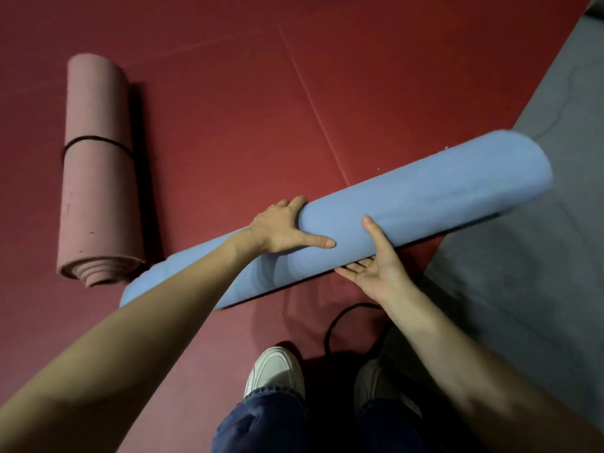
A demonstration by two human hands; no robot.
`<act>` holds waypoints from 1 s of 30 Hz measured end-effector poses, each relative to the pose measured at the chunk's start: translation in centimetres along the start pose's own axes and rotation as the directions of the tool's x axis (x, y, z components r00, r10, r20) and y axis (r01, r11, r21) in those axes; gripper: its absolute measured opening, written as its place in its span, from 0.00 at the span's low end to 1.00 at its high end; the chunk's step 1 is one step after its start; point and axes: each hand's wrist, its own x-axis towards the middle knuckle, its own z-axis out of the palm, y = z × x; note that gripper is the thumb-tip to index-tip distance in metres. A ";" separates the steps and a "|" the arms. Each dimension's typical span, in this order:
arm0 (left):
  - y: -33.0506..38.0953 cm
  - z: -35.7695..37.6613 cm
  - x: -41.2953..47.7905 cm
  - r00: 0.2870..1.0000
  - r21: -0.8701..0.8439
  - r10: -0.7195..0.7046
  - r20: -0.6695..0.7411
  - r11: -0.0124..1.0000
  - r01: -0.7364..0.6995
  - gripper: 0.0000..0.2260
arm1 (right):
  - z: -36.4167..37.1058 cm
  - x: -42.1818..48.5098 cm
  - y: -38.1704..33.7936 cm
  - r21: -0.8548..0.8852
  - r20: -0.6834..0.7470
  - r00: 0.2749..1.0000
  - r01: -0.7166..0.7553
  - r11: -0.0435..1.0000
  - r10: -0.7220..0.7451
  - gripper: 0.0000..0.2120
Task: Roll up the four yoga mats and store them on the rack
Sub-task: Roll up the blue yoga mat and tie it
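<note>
A rolled blue yoga mat (408, 207) lies slantwise across the middle, its right end raised and blurred over the grey mat. My left hand (281, 228) grips the roll from above, fingers curled over the far side and thumb pressed on the near side. My right hand (376, 266) is palm up beneath the roll, with straight fingers reaching under it and the thumb lying up against its near side. A rolled pink mat (98, 178), bound by a black strap (98, 140), lies on the red floor at left. A grey mat (529, 273) lies flat at right.
The floor is red padded flooring (245, 109) with seams. A loose black strap (343, 317) loops on the floor just below my right wrist. My white shoes (274, 371) and jeans are at the bottom centre. No rack is in view.
</note>
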 end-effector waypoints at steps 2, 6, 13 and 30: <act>-0.1 -1.7 -1.3 0.999 -0.102 -0.004 -0.041 0.995 0.000 0.47 | 1.7 -1.0 -0.9 -0.046 0.040 0.999 0.037 0.998 -0.036 0.21; 0.1 -5.2 -4.3 0.993 -0.253 -0.015 -0.114 0.967 -0.014 0.41 | 5.3 -3.7 -2.3 -0.171 0.139 0.983 0.143 0.975 -0.120 0.21; 1.3 -9.4 -9.1 0.965 -0.465 -0.050 -0.259 0.882 -0.079 0.48 | 10.5 -10.6 -5.7 -0.295 0.205 0.934 0.345 0.891 -0.294 0.20; 9.3 -10.3 -15.3 0.903 -0.701 0.034 -0.429 0.618 -0.356 0.46 | 12.1 -22.1 -12.5 -0.567 0.437 0.716 0.689 0.452 -0.544 0.38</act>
